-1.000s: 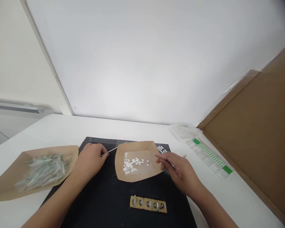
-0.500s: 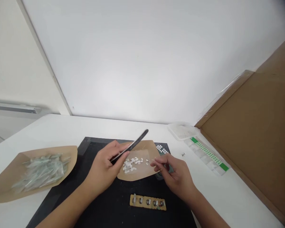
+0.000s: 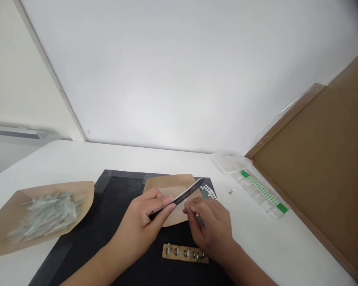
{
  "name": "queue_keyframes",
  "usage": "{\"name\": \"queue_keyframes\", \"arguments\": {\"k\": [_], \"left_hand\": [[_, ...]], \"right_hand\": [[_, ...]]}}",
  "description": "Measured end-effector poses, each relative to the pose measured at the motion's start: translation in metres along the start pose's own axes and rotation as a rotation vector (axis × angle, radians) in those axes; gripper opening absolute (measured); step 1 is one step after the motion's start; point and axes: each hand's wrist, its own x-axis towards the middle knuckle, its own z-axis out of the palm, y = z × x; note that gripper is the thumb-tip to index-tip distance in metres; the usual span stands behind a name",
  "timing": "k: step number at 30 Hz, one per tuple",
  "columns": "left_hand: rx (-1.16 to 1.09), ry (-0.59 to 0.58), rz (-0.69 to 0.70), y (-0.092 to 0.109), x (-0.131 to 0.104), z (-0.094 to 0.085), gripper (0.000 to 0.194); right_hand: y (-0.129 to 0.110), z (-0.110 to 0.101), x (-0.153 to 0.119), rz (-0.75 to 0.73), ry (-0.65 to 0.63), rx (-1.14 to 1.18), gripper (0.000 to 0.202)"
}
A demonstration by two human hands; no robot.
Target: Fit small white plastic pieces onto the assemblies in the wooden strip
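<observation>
My left hand (image 3: 144, 218) is closed around a black nail file (image 3: 189, 191), which slants up to the right. My right hand (image 3: 211, 222) pinches a tiny whitish piece (image 3: 185, 201) at its fingertips, just below the file; its exact kind is too small to make out. Behind both hands lies a brown paper tray (image 3: 159, 182); the small white pieces in it are now hidden. Nearer to me, a tan strip (image 3: 181, 259) carries a row of several shiny round mounts, with a narrow pale piece upright on the leftmost.
A brown paper tray (image 3: 6, 210) of clear and greenish slips stands left. A black mat (image 3: 86, 246) covers the table's middle. Right are a sheet of white dots (image 3: 209, 192), small metal bits (image 3: 230, 192), a green-labelled clear case (image 3: 262, 194) and a cardboard box (image 3: 316, 167).
My left hand and the file have moved right and slightly down. My right hand has shifted left and down, bringing its fingertips close to the file and covering part of the tray.
</observation>
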Motion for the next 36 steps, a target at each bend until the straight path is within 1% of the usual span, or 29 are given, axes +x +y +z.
{"name": "queue_keyframes", "arguments": {"k": [5,11,15,17,19,24,29,33,36], "left_hand": [[0.014,0.025,-0.017,0.0,0.001,0.002,0.031],[0.026,0.074,-0.006,0.001,0.001,0.002,0.024],[0.041,0.074,-0.001,0.0,0.001,0.003,0.026],[0.053,0.093,0.017,0.0,0.001,0.005,0.026],[0.03,0.104,0.004,0.0,-0.001,0.006,0.025],[-0.158,0.021,-0.163,-0.003,-0.006,0.011,0.029],[-0.171,0.02,-0.15,-0.001,-0.008,0.013,0.03],[-0.178,-0.001,-0.145,0.0,-0.008,0.013,0.028],[-0.155,-0.005,-0.145,-0.003,-0.008,0.012,0.027]], "right_hand": [[0.002,0.006,-0.002,0.099,0.005,0.178,0.019],[0.0,0.008,0.0,0.157,-0.024,0.222,0.013],[0.004,0.008,-0.002,0.193,-0.049,0.267,0.012],[0.006,0.008,-0.004,0.223,-0.069,0.285,0.01],[0.007,0.008,-0.005,0.255,-0.093,0.304,0.009],[0.003,0.004,-0.004,0.25,-0.104,0.321,0.01],[0.001,0.0,0.0,0.236,-0.079,0.296,0.016],[0.005,0.001,-0.001,0.261,-0.049,0.246,0.014],[0.007,0.003,-0.002,0.248,-0.039,0.184,0.012]]}}
